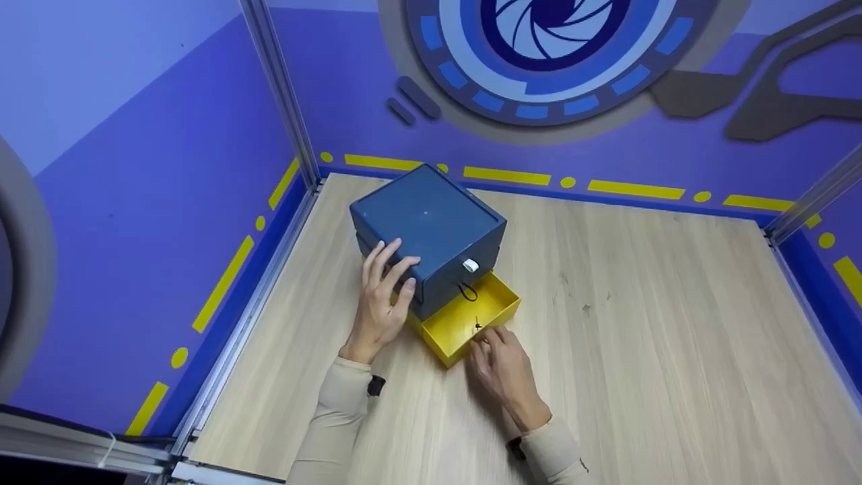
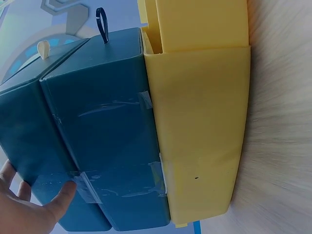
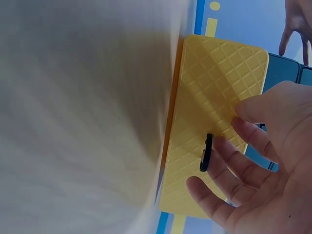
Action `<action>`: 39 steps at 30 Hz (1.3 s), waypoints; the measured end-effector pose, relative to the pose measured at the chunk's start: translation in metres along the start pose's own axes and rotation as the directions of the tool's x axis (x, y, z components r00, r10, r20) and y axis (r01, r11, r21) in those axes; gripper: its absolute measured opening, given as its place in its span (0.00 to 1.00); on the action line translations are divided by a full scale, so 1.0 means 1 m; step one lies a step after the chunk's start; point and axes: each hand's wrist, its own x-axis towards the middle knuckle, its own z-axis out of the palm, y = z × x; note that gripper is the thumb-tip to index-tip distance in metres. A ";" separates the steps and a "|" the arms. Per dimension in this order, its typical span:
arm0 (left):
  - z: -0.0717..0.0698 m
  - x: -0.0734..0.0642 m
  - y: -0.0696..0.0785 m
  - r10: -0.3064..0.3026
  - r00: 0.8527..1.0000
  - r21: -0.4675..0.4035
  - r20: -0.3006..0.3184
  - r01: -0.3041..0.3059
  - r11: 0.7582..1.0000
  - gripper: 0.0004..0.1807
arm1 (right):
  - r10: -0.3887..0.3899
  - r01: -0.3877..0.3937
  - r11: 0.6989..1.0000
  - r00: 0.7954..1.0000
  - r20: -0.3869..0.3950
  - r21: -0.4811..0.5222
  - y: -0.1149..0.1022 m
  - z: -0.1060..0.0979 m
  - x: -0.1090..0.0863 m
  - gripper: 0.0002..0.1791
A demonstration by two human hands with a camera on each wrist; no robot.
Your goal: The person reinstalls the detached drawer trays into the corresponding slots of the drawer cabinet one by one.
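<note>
A stack of drawer boxes stands on the table, with a dark blue box (image 1: 425,214) on top. In the left wrist view, a second dark blue drawer box (image 2: 105,122) lies beneath it and a yellow drawer box (image 2: 200,122) is lowest. The yellow drawer (image 1: 465,327) is pulled out, its inside showing. My left hand (image 1: 380,313) rests with spread fingers on the top box's near left edge. My right hand (image 1: 502,367) is at the drawer's quilted front (image 3: 214,92), fingers loosely bent beside the black pull loop (image 3: 206,152), thumb near the upper edge.
The upper boxes carry a white pull tab (image 1: 471,265) and a black loop (image 1: 468,292) on their fronts. Blue printed walls (image 1: 363,81) border the wood-grain table (image 1: 660,337) at the back and both sides. Clear tape (image 2: 87,187) runs across the boxes' side.
</note>
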 end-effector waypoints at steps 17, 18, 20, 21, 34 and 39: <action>0.000 -0.001 -0.001 0.001 1.000 0.005 -0.013 -0.001 1.000 0.18 | 0.010 -0.010 1.000 1.000 0.026 0.000 -0.003 0.006 0.011 0.04; 0.000 -0.001 -0.001 0.001 1.000 0.004 -0.012 -0.001 1.000 0.18 | 0.004 -0.004 1.000 1.000 0.024 -0.006 -0.003 0.007 0.012 0.04; 0.000 -0.001 -0.001 -0.003 1.000 0.002 -0.012 0.003 1.000 0.18 | 0.000 0.001 1.000 1.000 0.025 -0.015 -0.003 0.009 0.015 0.04; 0.000 0.000 -0.001 -0.003 1.000 0.002 -0.013 0.003 1.000 0.18 | 0.000 0.000 1.000 1.000 0.028 -0.021 -0.003 0.011 0.016 0.04; 0.000 -0.003 0.000 -0.015 1.000 0.005 -0.009 0.015 1.000 0.16 | 0.055 -0.053 0.998 0.994 0.095 -0.024 -0.009 0.024 0.027 0.08; 0.001 0.000 0.000 -0.011 1.000 0.004 -0.017 0.011 1.000 0.16 | 0.037 -0.034 0.999 0.995 0.095 -0.037 -0.010 0.028 0.036 0.09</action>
